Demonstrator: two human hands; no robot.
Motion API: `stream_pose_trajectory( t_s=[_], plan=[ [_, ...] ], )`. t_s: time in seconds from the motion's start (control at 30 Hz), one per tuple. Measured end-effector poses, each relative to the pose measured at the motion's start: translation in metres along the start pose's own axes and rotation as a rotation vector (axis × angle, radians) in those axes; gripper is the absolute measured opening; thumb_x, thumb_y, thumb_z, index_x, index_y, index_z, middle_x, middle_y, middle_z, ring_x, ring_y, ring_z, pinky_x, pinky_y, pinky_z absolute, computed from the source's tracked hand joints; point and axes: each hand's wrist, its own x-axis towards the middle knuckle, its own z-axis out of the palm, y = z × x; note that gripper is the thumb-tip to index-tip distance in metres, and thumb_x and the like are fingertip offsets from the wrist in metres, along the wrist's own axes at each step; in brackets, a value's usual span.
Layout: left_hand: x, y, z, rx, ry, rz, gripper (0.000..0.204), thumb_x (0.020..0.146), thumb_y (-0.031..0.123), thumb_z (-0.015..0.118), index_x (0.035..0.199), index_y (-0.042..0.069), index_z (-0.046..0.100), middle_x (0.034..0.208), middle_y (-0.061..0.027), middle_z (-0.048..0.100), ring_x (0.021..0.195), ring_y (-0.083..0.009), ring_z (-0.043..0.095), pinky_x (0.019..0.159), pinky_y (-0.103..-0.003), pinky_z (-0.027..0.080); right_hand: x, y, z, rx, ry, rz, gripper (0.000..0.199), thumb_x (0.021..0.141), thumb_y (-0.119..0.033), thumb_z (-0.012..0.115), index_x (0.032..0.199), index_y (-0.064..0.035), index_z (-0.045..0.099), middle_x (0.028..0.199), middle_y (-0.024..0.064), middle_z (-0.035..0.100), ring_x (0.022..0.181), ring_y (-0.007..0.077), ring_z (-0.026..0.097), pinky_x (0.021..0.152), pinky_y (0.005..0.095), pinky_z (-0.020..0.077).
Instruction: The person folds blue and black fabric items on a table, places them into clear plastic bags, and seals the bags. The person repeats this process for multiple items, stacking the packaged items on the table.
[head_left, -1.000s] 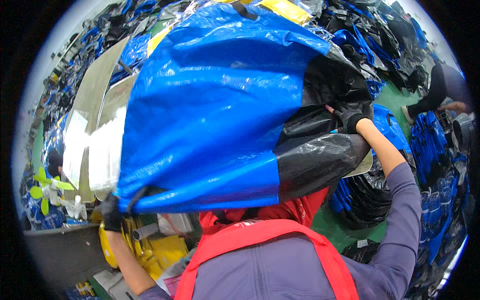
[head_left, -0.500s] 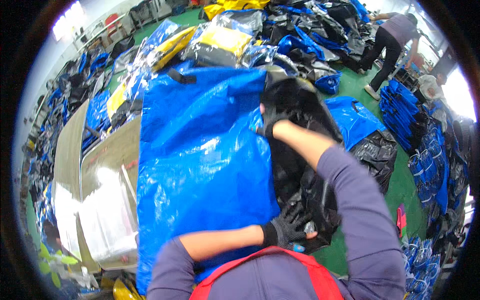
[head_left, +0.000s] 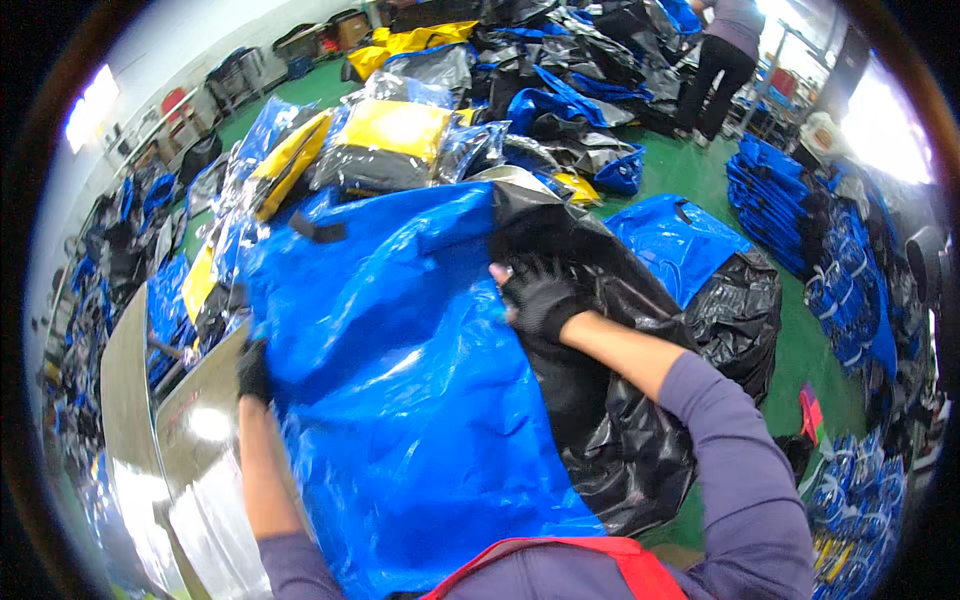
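Uneven pulling could crease the blue-and-black sheet (head_left: 400, 370), with right hand (head_left: 545, 300) spread flat, gripping nothing, and left hand (head_left: 254, 370) at nine o'clock, its grip I cannot tell.

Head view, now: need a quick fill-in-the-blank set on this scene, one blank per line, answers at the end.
1. The left hand is at the ____ edge of the blue and black sheeting, as the wearer sees it.
2. Most of the right hand is over the ____ part of the sheeting.
3. Both hands wear black ____.
4. The floor is coloured ____.

Missing words: left; black; gloves; green.
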Motion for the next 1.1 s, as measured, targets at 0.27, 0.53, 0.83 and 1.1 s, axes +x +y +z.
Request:
stream_pose_trajectory(
  t_s=[0.27, 0.53, 0.83, 1.1],
  plan=[
    [0.012, -0.034, 0.008, 1.150, 0.584, 0.219, 0.066, 0.089, 0.045, 0.056, 0.134, -0.001, 0.045, 0.132, -0.0243, 0.051, 0.119, -0.0446, 0.049, 0.099, -0.047, 0.040, -0.001, 0.048, -0.001, 0.033, 0.217, -0.257, 0.054, 0.084, -0.022, 0.055, 0.136, -0.0118, 0.046, 0.125, 0.0209, 0.054, 0.113, 0.0403, 0.052, 0.095, 0.0466, 0.0428],
    [-0.093, -0.002, 0.270, 1.105, -0.692, 1.163, 0.069, 0.081, 0.058, 0.057, 0.137, 0.019, 0.047, 0.145, -0.0165, 0.039, 0.138, -0.0371, 0.029, 0.112, -0.056, 0.016, 0.110, 0.020, -0.131, -0.031, 0.054, 0.119, 0.040, 0.088, -0.033, 0.053, 0.124, -0.0168, 0.059, 0.112, 0.0163, 0.064, 0.097, 0.0342, 0.063, 0.086, 0.0416, 0.0499],
    [-0.033, -0.054, 0.049, 1.238, -0.732, 0.293, 0.051, 0.097, 0.045, 0.039, 0.135, 0.013, 0.047, 0.136, -0.0174, 0.049, 0.125, -0.0346, 0.045, 0.107, -0.044, 0.035, -0.060, 0.010, -0.028, -0.192, 0.156, -0.542, 0.040, 0.087, -0.019, 0.051, 0.127, -0.0138, 0.054, 0.091, 0.0109, 0.065, 0.074, 0.0244, 0.062, 0.059, 0.0395, 0.0491],
    [-0.080, 0.146, -0.048, 0.568, 0.361, 0.633, 0.039, 0.099, 0.024, 0.042, 0.128, 0.001, 0.050, 0.128, -0.0162, 0.054, 0.115, -0.0258, 0.054, 0.099, -0.039, 0.045, -0.025, -0.027, -0.067, -0.201, -0.446, -0.359, 0.062, 0.072, -0.029, 0.069, 0.128, -0.0092, 0.051, 0.100, 0.0105, 0.062, 0.085, 0.0269, 0.064, 0.067, 0.0405, 0.0512]
  ],
)
